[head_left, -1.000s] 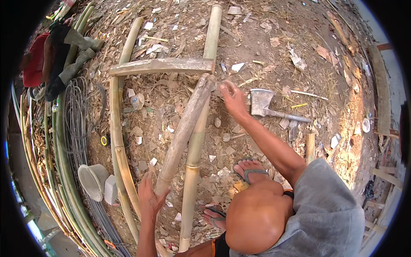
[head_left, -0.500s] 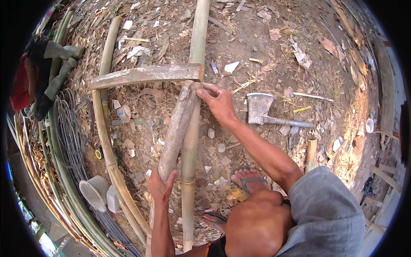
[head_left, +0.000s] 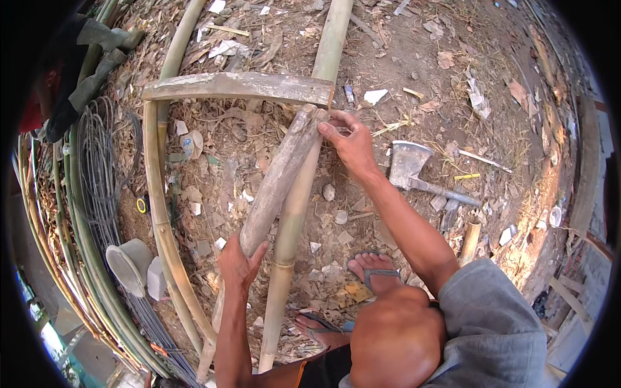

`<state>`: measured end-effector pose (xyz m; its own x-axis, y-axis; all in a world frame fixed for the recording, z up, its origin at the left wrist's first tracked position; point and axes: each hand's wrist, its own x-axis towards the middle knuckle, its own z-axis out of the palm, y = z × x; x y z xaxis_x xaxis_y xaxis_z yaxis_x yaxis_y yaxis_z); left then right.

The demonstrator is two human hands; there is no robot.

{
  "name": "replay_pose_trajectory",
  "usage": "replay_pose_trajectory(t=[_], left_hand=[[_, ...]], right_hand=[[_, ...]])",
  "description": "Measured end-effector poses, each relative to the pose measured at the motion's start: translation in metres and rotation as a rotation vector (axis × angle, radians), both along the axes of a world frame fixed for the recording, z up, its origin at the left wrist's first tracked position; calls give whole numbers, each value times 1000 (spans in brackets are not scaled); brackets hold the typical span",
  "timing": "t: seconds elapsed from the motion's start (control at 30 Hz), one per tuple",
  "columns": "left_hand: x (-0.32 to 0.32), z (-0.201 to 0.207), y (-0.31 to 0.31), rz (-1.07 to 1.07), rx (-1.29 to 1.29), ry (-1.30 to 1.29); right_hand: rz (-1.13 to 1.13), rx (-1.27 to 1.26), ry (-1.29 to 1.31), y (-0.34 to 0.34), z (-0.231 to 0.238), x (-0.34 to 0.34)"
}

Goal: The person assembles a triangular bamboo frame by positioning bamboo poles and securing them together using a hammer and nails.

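A weathered wooden beam (head_left: 279, 174) slants up and to the right across the ground. My left hand (head_left: 240, 264) is wrapped round its lower part. At its upper end, my right hand (head_left: 350, 143) pinches the wood with thumb and fingers. That end lies over a green bamboo pole (head_left: 294, 220) and close below a crosswise wooden plank (head_left: 239, 86). The plank's left end rests on a thinner bamboo pole (head_left: 160, 174). An axe head with a short metal handle (head_left: 412, 169) lies on the ground right of my right hand.
Coiled grey wire (head_left: 107, 181) and long bamboo poles (head_left: 97, 258) run along the left side. A white bucket (head_left: 130, 265) lies tilted beside a pale block (head_left: 156, 279). Another person's boots (head_left: 97, 81) show at upper left. Dry leaves and scraps litter the dirt.
The view has shifted, so the plank, poles and axe head sit higher, most of them further right. Both hands keep their hold on the beam, which looks slightly more tilted.
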<state>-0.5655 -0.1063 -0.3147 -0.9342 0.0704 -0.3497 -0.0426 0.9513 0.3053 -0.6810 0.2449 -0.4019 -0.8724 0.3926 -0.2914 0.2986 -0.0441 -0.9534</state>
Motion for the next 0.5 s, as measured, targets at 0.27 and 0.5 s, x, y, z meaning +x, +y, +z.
replay_pose_trajectory(t=[0.27, 0.5], left_hand=[[1, -1, 1, -48, -57, -6], [12, -6, -8, -67, -12, 294]], right_hand=[[49, -144, -170, 11, 6, 7], [376, 1051, -41, 143, -5, 138]])
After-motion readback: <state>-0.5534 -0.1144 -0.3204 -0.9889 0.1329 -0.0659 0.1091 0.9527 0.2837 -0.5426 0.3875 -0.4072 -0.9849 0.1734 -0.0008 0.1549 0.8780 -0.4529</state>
